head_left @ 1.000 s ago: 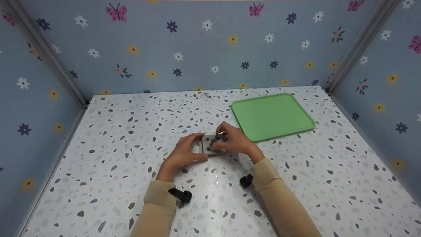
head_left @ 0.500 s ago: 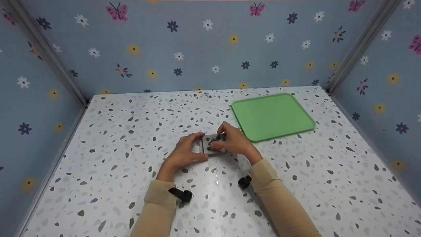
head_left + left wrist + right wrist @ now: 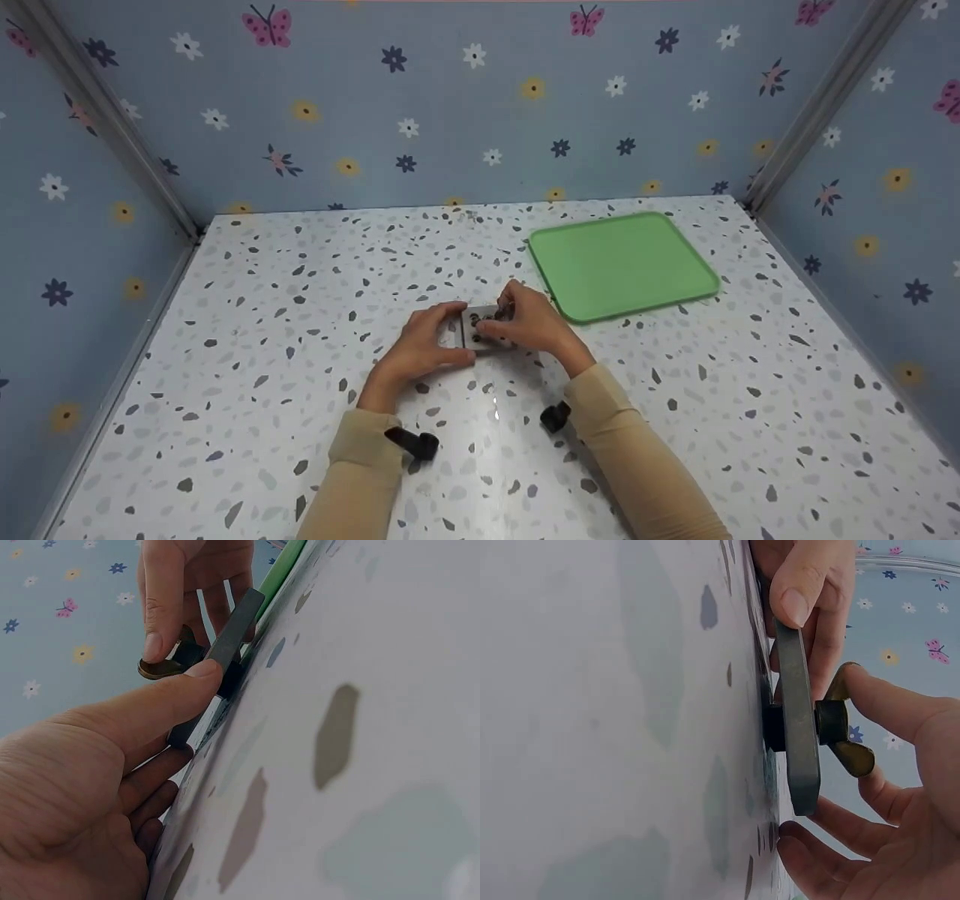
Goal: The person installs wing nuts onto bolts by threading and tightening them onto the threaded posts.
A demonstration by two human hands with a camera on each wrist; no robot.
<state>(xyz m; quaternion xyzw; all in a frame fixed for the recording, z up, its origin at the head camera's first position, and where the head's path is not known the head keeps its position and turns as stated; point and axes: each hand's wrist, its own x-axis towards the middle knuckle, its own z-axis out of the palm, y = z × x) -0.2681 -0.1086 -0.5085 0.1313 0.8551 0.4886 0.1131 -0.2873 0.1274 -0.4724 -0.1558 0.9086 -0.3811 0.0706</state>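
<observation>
A flat grey metal plate with several dark holes lies between both hands in the head view. My left hand grips its left end, thumb on the near edge and fingers on the far edge. From the side, in the right wrist view, a brass-coloured wing nut with a dark hub sits on the plate's upper face, and a black piece projects underneath. My right hand pinches the wing nut, thumb on one wing and a finger at the other. Its remaining fingers spread beside the plate's edge.
A green tray lies behind and right of the hands on the speckled white table. Flowered panels enclose the back and sides. Black camera mounts stick out from both wrists.
The right hand has turned a little on the wing nut, its thumb shifting left and its wrist drifting slightly left. The left hand and the plate stay in place.
</observation>
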